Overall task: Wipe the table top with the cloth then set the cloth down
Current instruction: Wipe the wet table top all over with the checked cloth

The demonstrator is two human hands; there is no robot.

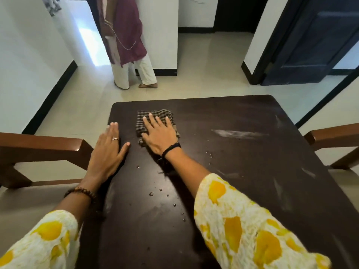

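Note:
A dark brown wooden table top [242, 171] fills the middle of the head view. A checked brown-and-cream cloth [153, 115] lies flat near its far left corner. My right hand [160, 135] presses palm-down on the cloth with fingers spread, covering its near half. Beside it, my left hand [107, 152] rests flat and open on the table's left edge, holding nothing. Water droplets [151, 194] dot the wood near me, and pale dusty streaks [239, 133] mark the right side.
Brown wooden chair arms stand at the left [40, 145] and right [334, 135] of the table. A person [132, 45] in a maroon top stands in a doorway beyond the table. A dark door [314, 39] is at the far right. Pale tiled floor surrounds the table.

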